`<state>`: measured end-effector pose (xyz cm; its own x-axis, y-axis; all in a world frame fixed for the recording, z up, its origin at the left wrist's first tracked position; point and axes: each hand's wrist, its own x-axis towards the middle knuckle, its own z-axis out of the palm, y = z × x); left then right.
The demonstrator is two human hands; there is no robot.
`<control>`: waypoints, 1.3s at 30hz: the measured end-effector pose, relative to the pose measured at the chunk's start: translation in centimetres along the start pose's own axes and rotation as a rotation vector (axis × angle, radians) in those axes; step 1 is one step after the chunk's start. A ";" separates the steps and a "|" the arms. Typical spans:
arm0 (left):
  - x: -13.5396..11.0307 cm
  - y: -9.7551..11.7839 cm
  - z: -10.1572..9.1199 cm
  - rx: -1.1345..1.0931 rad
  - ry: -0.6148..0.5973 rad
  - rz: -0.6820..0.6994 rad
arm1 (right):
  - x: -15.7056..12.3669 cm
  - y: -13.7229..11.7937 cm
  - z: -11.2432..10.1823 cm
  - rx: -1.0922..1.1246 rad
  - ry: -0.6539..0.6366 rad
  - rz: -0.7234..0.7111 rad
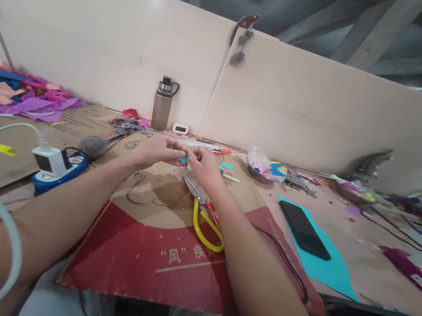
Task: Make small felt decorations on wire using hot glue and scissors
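Note:
Over the cardboard sheet [131,257], my two hands meet in front of me. A small turquoise piece [183,159], perhaps felt, is pinched by my left hand [162,150]. My right hand [204,165] has its fingertips closed at the same piece, touching its right side. The fingers cover most of it, so its shape is unclear. Just below my right hand lie yellow-handled scissors [204,224], partly under the forearm. Other turquoise scraps [227,166] rest beyond my right wrist. Grey yarn [136,189] curls loosely on the cardboard below my left hand.
A bottle [162,105] and a small white digital display [180,128] stand by the partition. On the left are a grey yarn ball [93,147], a blue power strip [58,176] and a white cable [16,239]. A black phone [304,229] lies on turquoise sheet material [337,274] at right.

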<state>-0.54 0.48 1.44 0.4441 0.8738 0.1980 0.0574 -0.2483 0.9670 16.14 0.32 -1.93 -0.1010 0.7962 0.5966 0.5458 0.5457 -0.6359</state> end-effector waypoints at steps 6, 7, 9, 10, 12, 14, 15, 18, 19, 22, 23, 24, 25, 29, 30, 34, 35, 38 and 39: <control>0.5 -0.8 0.2 0.105 0.048 0.075 | -0.2 -0.6 0.1 -0.102 0.036 -0.017; 0.5 -0.9 0.1 0.117 0.052 0.074 | -0.3 -0.7 0.1 -0.117 0.042 -0.017; 0.6 -1.0 0.1 0.134 0.055 0.067 | -0.5 -0.9 0.2 -0.146 0.050 -0.020; 0.7 -1.0 0.2 0.139 0.058 0.065 | -0.5 -1.0 0.2 -0.158 0.051 -0.023; 0.7 -1.0 0.3 0.154 0.073 0.066 | -0.6 -1.1 0.3 -0.177 0.057 -0.026; 0.7 -1.0 0.4 0.174 0.093 0.062 | -0.6 -1.1 0.4 -0.192 0.066 -0.016; 0.7 -1.0 0.5 0.178 0.099 0.056 | -0.7 -1.1 0.5 -0.198 0.072 -0.005; 0.8 -1.2 0.5 0.130 0.106 0.043 | -0.7 -1.2 0.5 -0.205 0.085 0.022; 0.8 -1.3 0.4 0.106 0.100 0.045 | -0.7 -1.2 0.5 -0.203 0.090 0.026; 0.8 -1.4 0.2 0.095 0.066 0.068 | -0.7 -1.1 0.4 -0.188 0.103 0.023; 0.8 -1.4 0.1 0.119 0.057 0.076 | -0.7 -1.1 0.5 -0.184 0.105 0.020; 0.8 -1.4 0.1 0.153 0.054 0.083 | -0.7 -1.0 0.5 -0.179 0.105 0.017; 0.9 -1.4 0.0 0.189 0.058 0.090 | -0.7 -1.0 0.5 -0.175 0.103 0.015; 1.2 -1.6 -0.1 0.310 0.095 0.142 | -0.6 -1.1 0.5 -0.158 0.093 0.028; 1.3 -1.8 -0.2 0.340 0.104 0.161 | -0.6 -1.2 0.5 -0.151 0.090 0.027; 1.8 -2.4 -0.8 0.479 0.144 0.220 | -0.7 -1.1 0.4 -0.079 0.063 0.023; 1.8 -2.5 -1.0 0.503 0.159 0.225 | -0.7 -1.1 0.4 -0.053 0.063 0.033; 1.8 -2.4 -1.3 0.540 0.212 0.230 | -0.7 -0.9 0.5 0.009 0.073 0.071; 1.7 -2.4 -1.3 0.553 0.231 0.233 | -0.8 -0.8 0.5 0.016 0.071 0.074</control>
<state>-1.11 3.13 -0.30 0.3002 0.8233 0.4817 0.4626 -0.5672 0.6814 15.34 -0.62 -2.09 -0.0013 0.8144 0.5803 0.5362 0.4904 -0.6870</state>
